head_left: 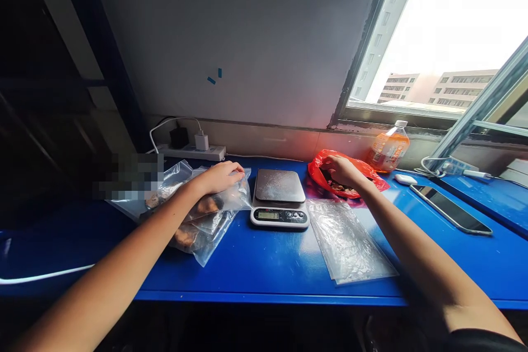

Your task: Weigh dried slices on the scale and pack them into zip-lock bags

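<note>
Both bare arms (136, 256) extend forward, left hand (220, 176) palm-down and loosely curved, right hand (343, 170) angled downward.

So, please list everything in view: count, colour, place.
Scale: one, white and silver, centre
Desk: one, blue, under scale
Filled bags: several, clear, left of scale
Flat bags: count unclear, clear, right of scale
Red bag: one, red, behind flat bags
Window: one, dark-framed, upper right
Buildings: several, pale, outside
Bottle: one, orange, beneath window
Phone: one, dark screen, right
Small case: one, white, beside phone
Wall: one, grey, behind desk
Tape pieces: two, blue, on wall
Power strip: one, white, by wall
Adapters: two, black and white, at strip
Cables: several, white, both sides
Left hand: one, bare, on filled bags
Right hand: one, bare, partly inside red bag
</note>
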`<action>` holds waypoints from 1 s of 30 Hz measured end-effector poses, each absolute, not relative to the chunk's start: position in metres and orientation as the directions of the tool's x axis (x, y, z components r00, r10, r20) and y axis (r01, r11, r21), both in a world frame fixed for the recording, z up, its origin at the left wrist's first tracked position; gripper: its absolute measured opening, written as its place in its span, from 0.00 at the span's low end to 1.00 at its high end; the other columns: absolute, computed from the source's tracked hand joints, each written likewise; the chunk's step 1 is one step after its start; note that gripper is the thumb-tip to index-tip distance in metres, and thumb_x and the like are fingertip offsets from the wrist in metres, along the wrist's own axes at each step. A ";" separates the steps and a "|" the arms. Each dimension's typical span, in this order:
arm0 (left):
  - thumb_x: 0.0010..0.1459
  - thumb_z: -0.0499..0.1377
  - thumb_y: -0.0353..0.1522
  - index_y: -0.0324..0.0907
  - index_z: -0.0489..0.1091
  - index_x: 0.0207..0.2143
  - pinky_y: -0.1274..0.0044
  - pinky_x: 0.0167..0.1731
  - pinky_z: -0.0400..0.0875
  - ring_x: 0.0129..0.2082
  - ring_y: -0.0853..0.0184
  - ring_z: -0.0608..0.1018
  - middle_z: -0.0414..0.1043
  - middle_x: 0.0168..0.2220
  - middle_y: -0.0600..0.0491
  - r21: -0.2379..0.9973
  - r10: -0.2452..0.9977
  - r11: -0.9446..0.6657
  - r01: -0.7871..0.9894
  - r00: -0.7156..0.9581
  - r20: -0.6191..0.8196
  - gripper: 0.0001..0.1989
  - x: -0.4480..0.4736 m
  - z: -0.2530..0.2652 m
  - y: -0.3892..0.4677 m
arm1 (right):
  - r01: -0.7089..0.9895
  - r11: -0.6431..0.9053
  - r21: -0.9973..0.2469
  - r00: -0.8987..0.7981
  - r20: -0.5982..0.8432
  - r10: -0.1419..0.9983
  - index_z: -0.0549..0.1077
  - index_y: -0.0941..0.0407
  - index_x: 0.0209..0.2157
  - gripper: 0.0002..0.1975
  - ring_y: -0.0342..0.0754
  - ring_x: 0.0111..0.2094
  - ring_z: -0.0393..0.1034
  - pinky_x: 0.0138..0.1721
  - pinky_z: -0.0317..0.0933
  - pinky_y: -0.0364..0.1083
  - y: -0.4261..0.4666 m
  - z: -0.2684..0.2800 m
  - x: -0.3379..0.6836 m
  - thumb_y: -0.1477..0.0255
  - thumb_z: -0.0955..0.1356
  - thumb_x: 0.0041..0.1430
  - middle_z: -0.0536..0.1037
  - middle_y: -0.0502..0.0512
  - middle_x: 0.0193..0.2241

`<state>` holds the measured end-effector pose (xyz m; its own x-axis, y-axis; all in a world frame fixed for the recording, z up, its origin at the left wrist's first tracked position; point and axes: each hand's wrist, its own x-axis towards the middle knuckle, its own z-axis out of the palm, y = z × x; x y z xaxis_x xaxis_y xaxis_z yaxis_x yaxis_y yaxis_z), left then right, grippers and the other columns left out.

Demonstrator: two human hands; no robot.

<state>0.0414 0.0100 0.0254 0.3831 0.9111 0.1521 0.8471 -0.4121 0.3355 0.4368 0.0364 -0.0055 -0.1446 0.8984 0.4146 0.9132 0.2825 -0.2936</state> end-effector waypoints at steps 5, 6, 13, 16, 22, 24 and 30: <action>0.56 0.49 0.41 0.44 0.72 0.41 0.72 0.48 0.67 0.47 0.59 0.75 0.75 0.46 0.48 0.342 0.910 -0.414 0.843 0.384 0.155 0.17 0.043 0.026 0.008 | 0.836 0.351 -0.421 -0.126 0.475 0.871 0.75 0.55 0.37 0.16 0.48 0.38 0.75 0.40 0.67 0.47 0.018 -0.007 0.449 0.82 0.63 0.47 0.81 0.55 0.37; 0.56 0.49 0.41 0.44 0.72 0.41 0.71 0.48 0.67 0.47 0.58 0.75 0.75 0.46 0.48 0.342 0.911 -0.412 0.844 0.383 0.154 0.17 0.043 0.027 0.007 | 0.816 0.347 -0.462 -0.089 0.493 0.865 0.75 0.55 0.37 0.16 0.48 0.37 0.74 0.39 0.67 0.47 0.015 -0.005 0.451 0.81 0.63 0.47 0.81 0.55 0.37; 0.55 0.49 0.42 0.43 0.72 0.41 0.70 0.48 0.67 0.47 0.57 0.75 0.75 0.46 0.47 0.355 0.917 -0.399 0.845 0.373 0.141 0.19 0.045 0.028 0.007 | 0.687 0.256 -0.680 0.132 0.464 0.876 0.75 0.58 0.37 0.13 0.46 0.30 0.73 0.31 0.65 0.44 0.000 0.003 0.452 0.72 0.65 0.48 0.80 0.56 0.32; 0.55 0.49 0.42 0.44 0.72 0.41 0.70 0.49 0.67 0.47 0.57 0.75 0.75 0.46 0.48 0.368 0.919 -0.395 0.842 0.367 0.146 0.19 0.046 0.028 0.008 | 0.735 0.193 -0.649 0.227 0.505 0.833 0.74 0.59 0.38 0.13 0.48 0.32 0.73 0.34 0.66 0.46 0.001 0.002 0.455 0.73 0.65 0.50 0.79 0.58 0.34; 0.54 0.49 0.44 0.44 0.73 0.39 0.73 0.44 0.70 0.45 0.58 0.77 0.78 0.44 0.50 0.389 0.928 -0.372 0.843 0.353 0.122 0.19 0.049 0.029 0.011 | 0.923 0.127 -0.362 0.099 0.545 0.833 0.73 0.62 0.45 0.17 0.51 0.43 0.71 0.46 0.64 0.48 0.022 -0.002 0.446 0.78 0.61 0.56 0.76 0.66 0.44; 0.54 0.49 0.45 0.44 0.73 0.39 0.73 0.44 0.70 0.45 0.58 0.77 0.78 0.44 0.50 0.393 0.928 -0.369 0.842 0.354 0.115 0.20 0.048 0.029 0.013 | 0.930 0.170 -0.326 0.009 0.483 0.875 0.75 0.59 0.41 0.14 0.50 0.42 0.71 0.45 0.63 0.45 0.028 -0.007 0.438 0.78 0.62 0.55 0.77 0.63 0.43; 0.54 0.50 0.46 0.44 0.72 0.41 0.73 0.45 0.70 0.46 0.58 0.76 0.77 0.45 0.51 0.432 0.939 -0.338 0.836 0.331 0.094 0.21 0.045 0.024 0.017 | 0.943 0.183 -0.278 -0.077 0.354 0.932 0.77 0.58 0.39 0.12 0.56 0.44 0.71 0.47 0.61 0.50 0.032 -0.023 0.431 0.76 0.66 0.53 0.78 0.63 0.41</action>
